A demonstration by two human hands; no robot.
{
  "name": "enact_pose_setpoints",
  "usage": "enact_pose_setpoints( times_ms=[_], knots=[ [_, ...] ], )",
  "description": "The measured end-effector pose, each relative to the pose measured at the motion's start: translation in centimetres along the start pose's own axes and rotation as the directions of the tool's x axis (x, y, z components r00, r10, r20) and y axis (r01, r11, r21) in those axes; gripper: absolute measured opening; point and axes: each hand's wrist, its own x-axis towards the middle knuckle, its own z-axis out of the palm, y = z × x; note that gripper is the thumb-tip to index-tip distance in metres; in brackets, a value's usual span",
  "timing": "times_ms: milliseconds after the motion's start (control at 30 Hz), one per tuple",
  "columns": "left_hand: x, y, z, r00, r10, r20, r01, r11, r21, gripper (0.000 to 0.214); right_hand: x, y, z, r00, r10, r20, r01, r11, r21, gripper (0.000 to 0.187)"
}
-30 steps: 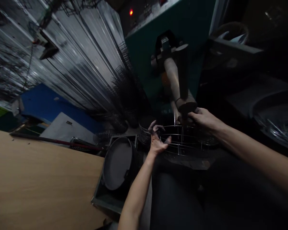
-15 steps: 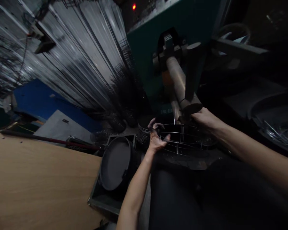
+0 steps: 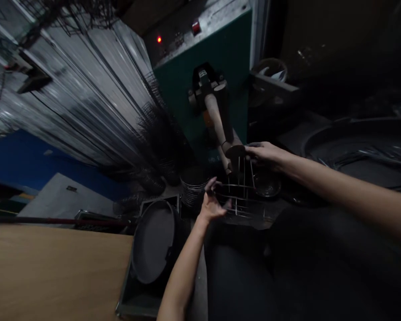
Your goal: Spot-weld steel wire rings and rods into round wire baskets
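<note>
A wire frame [image 3: 241, 206] of thin metal rods stands under the round arms of a green machine [image 3: 173, 89]. At its left side is my left hand [image 3: 214, 203], thumb and fingers spread in a curve near the wire ends; whether they touch is hard to see. My right hand [image 3: 263, 154] is beside the tip of the upper machine arm [image 3: 217, 120]. Its fingers are closed on upright rods of the frame, with the fingertips partly hidden behind that tip. Below it lies a shiny rounded object [image 3: 268, 185].
Stacked wire rings [image 3: 192, 189] stand left of the frame. A dark round pan [image 3: 153, 243] sits in a box beside a wooden board [image 3: 53, 272]. At right is a large dark basin [image 3: 354, 129] with wire pieces. A red light [image 3: 159, 39] glows on the machine.
The view has shifted, so the machine appears farther left. The wire frame has turned, and more of its upright rods show under the machine arm. My left hand keeps its curved shape.
</note>
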Motion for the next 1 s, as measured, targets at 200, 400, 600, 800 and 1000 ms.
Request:
enact_pose_setpoints(
  times_ms=[200,400,600,800,1000],
  knots=[
    [-6.7,8.0,0.8,0.79,0.348,0.505,-0.423,0.905,0.039,0.08,-8.1,4.3,-7.2,0.969,-0.222,0.107,0.231,0.671,-0.704,0.033],
    [-4.1,12.3,-2.6,0.994,-0.097,0.047,0.1,0.994,-0.047,0.079,-15.4,7.1,-12.9,0.751,-0.495,0.438,0.638,0.371,-0.675,0.035],
    [-3.3,17.6,-2.4,0.841,-0.461,0.283,0.541,0.709,-0.453,0.033,-10.3,9.1,-10.1,0.729,-0.533,0.43,0.663,0.393,-0.637,0.036],
    [-2.2,20.6,6.0,0.617,-0.567,0.546,0.703,0.084,-0.706,0.053,-3.7,10.7,-2.8,0.823,-0.325,0.466,0.565,0.551,-0.614,0.032],
    [-0.4,16.7,6.6,0.575,-0.668,0.472,0.653,0.027,-0.757,0.051,-2.9,11.3,-3.2,0.782,-0.428,0.452,0.621,0.488,-0.613,0.038]
  ],
)
